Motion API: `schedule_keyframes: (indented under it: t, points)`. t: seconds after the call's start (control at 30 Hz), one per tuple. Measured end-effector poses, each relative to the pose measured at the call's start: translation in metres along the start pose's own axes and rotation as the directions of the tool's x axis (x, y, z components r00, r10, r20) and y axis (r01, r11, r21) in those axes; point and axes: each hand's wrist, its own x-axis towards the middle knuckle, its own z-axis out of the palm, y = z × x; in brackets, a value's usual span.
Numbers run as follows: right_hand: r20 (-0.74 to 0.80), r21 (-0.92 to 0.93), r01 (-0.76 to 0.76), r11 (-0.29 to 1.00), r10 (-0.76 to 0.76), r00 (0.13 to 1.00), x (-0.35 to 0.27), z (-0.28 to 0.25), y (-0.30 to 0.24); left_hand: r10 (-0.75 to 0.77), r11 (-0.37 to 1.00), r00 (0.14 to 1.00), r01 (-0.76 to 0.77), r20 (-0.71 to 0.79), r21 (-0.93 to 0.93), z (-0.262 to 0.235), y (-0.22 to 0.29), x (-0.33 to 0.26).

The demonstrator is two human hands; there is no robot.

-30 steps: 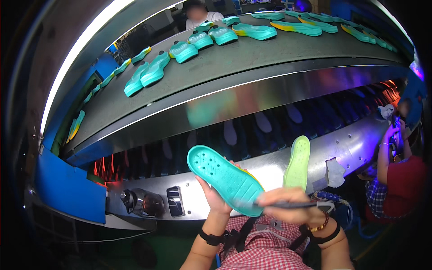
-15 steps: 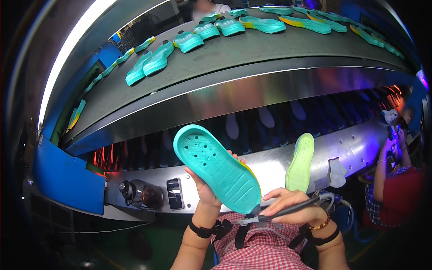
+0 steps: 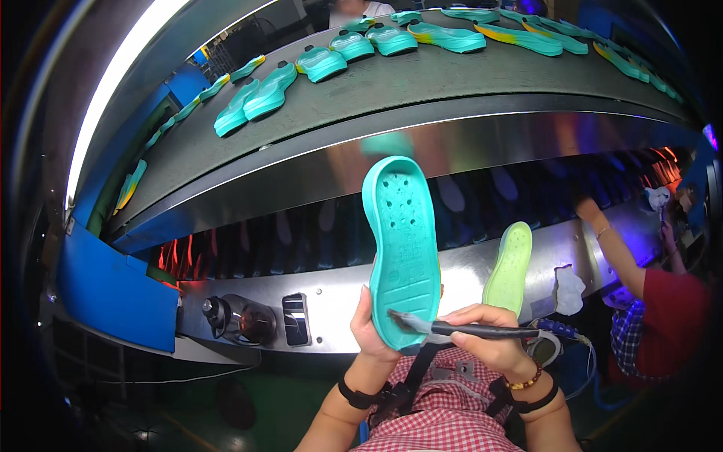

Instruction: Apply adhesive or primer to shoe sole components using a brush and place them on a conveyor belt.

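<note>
A turquoise shoe sole [image 3: 405, 233] stands nearly upright before me, its holed inner face toward me. My left hand [image 3: 370, 331] is closed around the lower left edge of the sole, with some fingers hidden behind it. My right hand [image 3: 493, 348] grips a black-handled brush [image 3: 482, 330] that points left. Its bristle tip lies against the sole's inner face near the lower end. A pale green sole [image 3: 510, 267] leans beyond my right hand, on the metal ledge.
Several turquoise soles [image 3: 320, 64] ride on the dark conveyor belt [image 3: 301, 120] ahead. On the metal ledge [image 3: 331, 309] are a dark bottle [image 3: 248, 320], a phone [image 3: 296, 319] and a white cloth [image 3: 568, 290]. A co-worker's arm [image 3: 621, 252] reaches in at the right.
The sole has swung from a slant to nearly upright and moved right. The brush tip has gone from below the sole's end onto its inner face. The co-worker's arm now reaches toward the conveyor.
</note>
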Motion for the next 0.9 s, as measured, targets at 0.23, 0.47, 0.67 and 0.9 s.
schedule_keyframes:
  t: [0.23, 0.47, 0.67, 0.9]
  points:
    - [0.18, -0.108, 0.084, 0.991, -0.064, 0.982, 0.013, -0.006, -0.028, -0.018, 0.999, 0.999, 0.02, -0.033, 0.035, -0.009, 0.009, 0.004]
    - [0.382, -0.235, 0.319, 0.918, -0.215, 0.899, 0.017, -0.016, -0.026, -0.05, 0.989, 0.999, 0.049, 0.005, 0.139, -0.013, 0.017, 0.01]
    - [0.537, -0.209, 0.369, 0.906, -0.209, 0.817, 0.01, -0.018, -0.042, -0.323, 0.937, 0.923, 0.343, 0.208, -0.069, -0.006, 0.025, 0.012]
    - [0.774, -0.474, 0.423, 0.772, 0.136, 0.619, 0.022, -0.036, -0.063, -0.611, 0.698, 0.788, 0.58, -0.074, 0.421, 0.007, 0.032, 0.009]
